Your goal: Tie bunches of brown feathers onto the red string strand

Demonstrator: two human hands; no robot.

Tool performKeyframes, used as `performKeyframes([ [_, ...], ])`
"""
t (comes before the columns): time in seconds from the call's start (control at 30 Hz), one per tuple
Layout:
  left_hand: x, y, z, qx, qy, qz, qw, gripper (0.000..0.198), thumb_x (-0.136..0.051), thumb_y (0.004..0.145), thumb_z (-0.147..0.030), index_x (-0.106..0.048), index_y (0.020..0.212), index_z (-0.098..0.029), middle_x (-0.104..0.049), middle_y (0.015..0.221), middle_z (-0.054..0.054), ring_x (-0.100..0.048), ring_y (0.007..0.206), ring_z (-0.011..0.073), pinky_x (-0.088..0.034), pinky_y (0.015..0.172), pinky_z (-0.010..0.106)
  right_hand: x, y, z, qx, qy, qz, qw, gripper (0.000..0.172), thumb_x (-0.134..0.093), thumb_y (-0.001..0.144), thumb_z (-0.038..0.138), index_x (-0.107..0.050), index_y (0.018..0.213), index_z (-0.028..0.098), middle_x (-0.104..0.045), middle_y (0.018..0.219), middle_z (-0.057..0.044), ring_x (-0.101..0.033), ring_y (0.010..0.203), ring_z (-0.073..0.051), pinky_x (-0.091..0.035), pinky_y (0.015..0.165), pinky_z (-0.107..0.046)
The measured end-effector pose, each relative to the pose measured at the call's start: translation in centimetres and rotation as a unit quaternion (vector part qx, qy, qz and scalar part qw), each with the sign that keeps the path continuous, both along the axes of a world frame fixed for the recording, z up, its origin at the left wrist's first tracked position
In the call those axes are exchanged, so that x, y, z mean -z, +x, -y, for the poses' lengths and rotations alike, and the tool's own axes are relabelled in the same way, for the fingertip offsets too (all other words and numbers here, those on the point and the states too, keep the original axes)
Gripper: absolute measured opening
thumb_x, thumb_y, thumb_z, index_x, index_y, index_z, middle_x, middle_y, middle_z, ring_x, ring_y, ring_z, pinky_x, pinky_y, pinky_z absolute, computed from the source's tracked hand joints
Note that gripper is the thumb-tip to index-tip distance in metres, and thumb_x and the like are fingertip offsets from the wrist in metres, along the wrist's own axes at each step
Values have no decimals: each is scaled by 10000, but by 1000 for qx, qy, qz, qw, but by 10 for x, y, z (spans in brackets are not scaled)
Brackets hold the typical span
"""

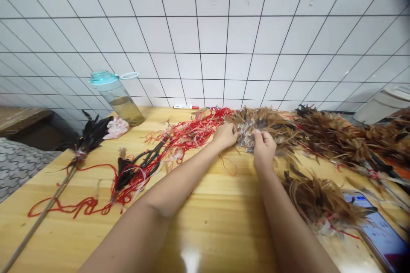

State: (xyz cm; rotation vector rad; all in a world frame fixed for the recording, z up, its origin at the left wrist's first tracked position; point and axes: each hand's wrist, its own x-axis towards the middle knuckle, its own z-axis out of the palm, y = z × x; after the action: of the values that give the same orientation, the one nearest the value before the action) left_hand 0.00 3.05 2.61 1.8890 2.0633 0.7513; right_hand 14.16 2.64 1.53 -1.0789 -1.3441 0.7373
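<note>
Both my hands reach to the far middle of a wooden table (205,204). My left hand (225,135) is closed, its fingers pinched on the edge of a bunch of brown and grey feathers (256,126). My right hand (263,147) is closed too, gripping the same feather bunch from the near side. A tangle of red string (188,132) lies just left of my left hand.
More brown feather bundles (339,136) spread to the right, one clump (320,200) near a phone (381,230). On the left lie black scissors (145,162), a thin stick with dark feathers (80,149) and a teal-lidded bottle (120,98). A tiled wall stands behind.
</note>
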Motion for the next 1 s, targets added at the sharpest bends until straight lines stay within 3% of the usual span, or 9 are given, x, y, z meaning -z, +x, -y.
performKeyframes([
  [0.1,5,6,3,-21,59,15,998,176,-545,804,-357,-585,810,-186,-632,868,61,-566,830,178,-411,742,277,2,-5,2,3,2,3,1000,289,-524,808,421,-620,728,160,-554,655,11,-460,622,-119,-372,632,-254],
  [0.27,-1,6,-3,-43,112,45,992,122,-498,836,-290,-565,834,-189,-611,910,62,-552,865,172,-409,780,284,6,-1,-2,16,-12,-16,1000,288,-527,802,423,-629,741,161,-585,668,5,-483,640,-128,-389,656,-260],
  [0.43,-1,10,-15,-20,50,46,997,253,-559,791,-427,-596,778,-177,-633,863,79,-563,826,196,-412,755,300,14,0,-5,22,-13,-7,1000,277,-518,800,405,-622,719,161,-598,667,-4,-507,671,-139,-399,689,-267],
  [0.6,4,7,-20,-18,33,86,996,109,-539,780,-244,-624,759,-181,-669,824,55,-577,768,164,-411,729,263,14,-1,-4,29,-22,11,999,279,-513,806,399,-630,720,160,-590,655,-4,-509,669,-144,-397,690,-272],
  [0.83,2,-25,-13,-29,-33,168,985,83,-568,747,-227,-619,739,-161,-672,793,32,-564,727,137,-398,681,241,13,-7,1,17,-29,17,999,266,-516,806,393,-611,703,168,-589,653,2,-510,665,-142,-397,684,-269],
  [1.0,-3,-29,-2,-62,45,134,988,133,-532,792,-284,-599,749,-177,-652,763,21,-552,711,133,-391,687,247,14,-12,6,-3,-7,44,999,263,-505,816,385,-617,709,173,-598,691,-6,-525,686,-146,-398,687,-273],
])
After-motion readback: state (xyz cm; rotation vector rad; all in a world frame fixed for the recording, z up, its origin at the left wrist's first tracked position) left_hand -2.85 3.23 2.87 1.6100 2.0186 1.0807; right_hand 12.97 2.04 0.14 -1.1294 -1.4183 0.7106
